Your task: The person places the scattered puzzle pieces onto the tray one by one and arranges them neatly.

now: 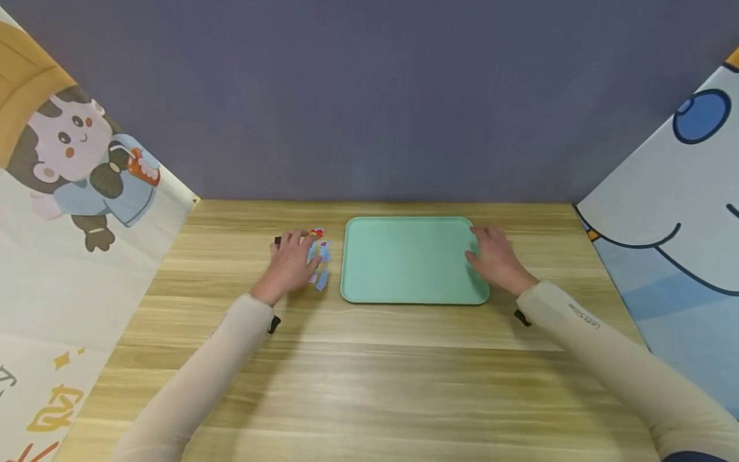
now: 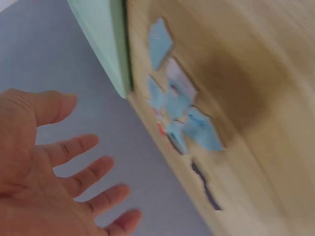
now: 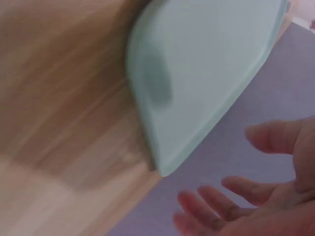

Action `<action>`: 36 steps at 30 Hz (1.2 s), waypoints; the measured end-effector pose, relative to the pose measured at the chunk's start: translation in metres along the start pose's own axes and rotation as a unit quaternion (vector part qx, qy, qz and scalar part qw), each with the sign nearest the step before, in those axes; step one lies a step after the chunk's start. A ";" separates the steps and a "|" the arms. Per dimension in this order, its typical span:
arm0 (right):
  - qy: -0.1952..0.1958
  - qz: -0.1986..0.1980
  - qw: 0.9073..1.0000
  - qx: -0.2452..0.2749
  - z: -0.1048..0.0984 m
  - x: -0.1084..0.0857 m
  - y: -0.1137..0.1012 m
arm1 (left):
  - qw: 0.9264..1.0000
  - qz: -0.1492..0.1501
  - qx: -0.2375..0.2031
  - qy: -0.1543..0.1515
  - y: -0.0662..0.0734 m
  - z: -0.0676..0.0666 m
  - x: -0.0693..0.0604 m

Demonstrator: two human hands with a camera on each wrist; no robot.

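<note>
Several flat, irregular pieces, mostly light blue with bits of red and white, lie loose on the wooden table left of a mint-green tray. Over them hovers my left hand, its fingers spread and holding nothing; in the head view it hides some pieces. A dark strip-like piece lies apart from the blue ones in the left wrist view. My right hand is above the tray's right edge, fingers relaxed and apart, with nothing in it. The right wrist view shows it clear of the tray's rim.
The wooden table meets a plain dark blue-grey panel behind the tray. Side walls with cartoon prints stand at left and right.
</note>
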State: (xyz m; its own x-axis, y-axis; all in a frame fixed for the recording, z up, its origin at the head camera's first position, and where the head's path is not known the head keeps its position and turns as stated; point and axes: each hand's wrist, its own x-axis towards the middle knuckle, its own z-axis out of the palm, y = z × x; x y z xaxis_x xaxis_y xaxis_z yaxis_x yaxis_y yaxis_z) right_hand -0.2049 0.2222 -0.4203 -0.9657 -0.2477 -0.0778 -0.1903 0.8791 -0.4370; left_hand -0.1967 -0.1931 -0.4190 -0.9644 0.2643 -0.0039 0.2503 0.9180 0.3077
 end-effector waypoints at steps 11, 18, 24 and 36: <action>-0.058 0.041 0.997 -0.001 0.008 -0.001 0.026 | 0.997 -0.011 -0.053 -0.048 -0.021 0.010 0.010; -0.050 0.046 0.998 0.010 0.014 0.002 0.027 | 0.998 0.015 -0.052 -0.045 -0.028 0.019 0.024; -0.048 0.045 0.998 0.015 0.013 0.002 0.028 | 0.997 0.019 -0.040 -0.068 -0.032 0.024 0.035; -0.050 0.046 0.997 0.032 0.013 0.005 0.026 | 0.993 0.031 -0.012 -0.113 -0.030 0.021 0.046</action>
State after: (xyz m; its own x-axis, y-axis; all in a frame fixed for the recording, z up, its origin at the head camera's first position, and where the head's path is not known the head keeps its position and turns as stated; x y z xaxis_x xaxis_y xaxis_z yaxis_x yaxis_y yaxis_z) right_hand -0.2126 0.2383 -0.4433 -0.9556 -0.2099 -0.2069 -0.0875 0.8725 -0.4807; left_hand -0.2466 -0.2025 -0.4489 -0.9033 0.3815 -0.1962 0.3033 0.8913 0.3370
